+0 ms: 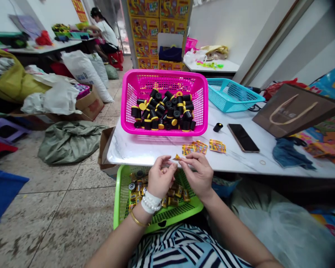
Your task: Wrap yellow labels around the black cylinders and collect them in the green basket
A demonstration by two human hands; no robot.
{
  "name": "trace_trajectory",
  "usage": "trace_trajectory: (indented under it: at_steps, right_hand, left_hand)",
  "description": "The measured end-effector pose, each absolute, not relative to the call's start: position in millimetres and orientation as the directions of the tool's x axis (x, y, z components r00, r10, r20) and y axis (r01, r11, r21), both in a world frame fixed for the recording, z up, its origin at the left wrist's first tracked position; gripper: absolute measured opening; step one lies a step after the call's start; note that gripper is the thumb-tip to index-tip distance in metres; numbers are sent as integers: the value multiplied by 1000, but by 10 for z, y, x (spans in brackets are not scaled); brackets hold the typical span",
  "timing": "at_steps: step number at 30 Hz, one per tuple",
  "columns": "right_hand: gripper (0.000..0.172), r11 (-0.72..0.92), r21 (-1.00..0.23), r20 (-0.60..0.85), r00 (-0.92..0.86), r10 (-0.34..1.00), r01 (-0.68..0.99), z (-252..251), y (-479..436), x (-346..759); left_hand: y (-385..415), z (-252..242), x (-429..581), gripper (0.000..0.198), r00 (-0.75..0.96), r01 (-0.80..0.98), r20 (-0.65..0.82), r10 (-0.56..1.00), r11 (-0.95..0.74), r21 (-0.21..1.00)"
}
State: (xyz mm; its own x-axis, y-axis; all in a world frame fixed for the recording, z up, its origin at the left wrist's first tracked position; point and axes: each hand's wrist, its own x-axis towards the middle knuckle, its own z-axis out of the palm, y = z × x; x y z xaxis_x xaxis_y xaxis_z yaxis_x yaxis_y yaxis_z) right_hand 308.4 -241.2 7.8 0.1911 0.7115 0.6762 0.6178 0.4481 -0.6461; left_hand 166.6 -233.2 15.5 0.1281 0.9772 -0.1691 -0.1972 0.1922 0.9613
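Note:
My left hand [161,176] and my right hand [198,174] meet at the table's front edge, both pinching one small orange sticker [177,157] between their fingertips. More orange and yellow stickers [203,146] lie on the white table [134,149] just beyond. A pink basket [128,108] behind them holds several black and yellow cylinders [163,109]. Below my hands, on my lap, a green basket [120,197] holds several cylinders wrapped in stickers [175,193]. One loose black cylinder [217,127] stands on the table to the right.
A black phone [243,137], a teal basket [231,96], a brown paper bag [293,109] and a blue cloth [287,154] lie to the right. Sacks and a cardboard box [91,106] crowd the floor at left. Another person [104,31] sits at a far table.

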Motion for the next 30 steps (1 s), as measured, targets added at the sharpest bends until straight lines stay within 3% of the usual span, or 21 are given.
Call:
trace_trajectory:
  at_steps: [2,4,7,9,11,14,20,26,30]
  right_hand:
    - [11,456,-722,612,173,772,520,63,-2524,2965]
    - [21,381,-859,451,152,880,343,37,-2598,2912]
    - [27,90,-993,87,-36,996,75,20,-2638,2904]
    - [27,-37,-998,-44,-134,990,56,14,-2650,2885]
    - [36,-10,-992,-21,-84,996,127,-6,-2677,2826]
    - [43,107,-965,125,58,991,238,-68,-2743,2697]
    - [39,114,-964,153,148,977,242,-156,-2818,2595]
    - [33,205,-931,247,109,963,300,-152,-2837,2609]
    - [20,375,-854,395,-19,919,360,-155,-2843,2587]
  left_hand:
    - [-2341,134,1580,40,161,-228,-179,971,213,950]
    - [-2376,118,1456,35,231,-217,-197,953,248,944]
    - [-2434,125,1261,33,321,-102,-195,927,239,966]
    - [-2463,139,1168,32,339,0,-179,924,191,982]
    - [-2499,147,1119,34,284,46,-157,946,150,988]
    - [-2611,145,1111,34,98,-13,-126,987,128,992]
    - [-2952,108,1157,28,-97,-61,-130,987,124,990]
    - [-2967,42,1208,24,-133,-112,-144,981,129,985]
    - [-2889,60,1194,16,-136,-75,-71,988,61,995]
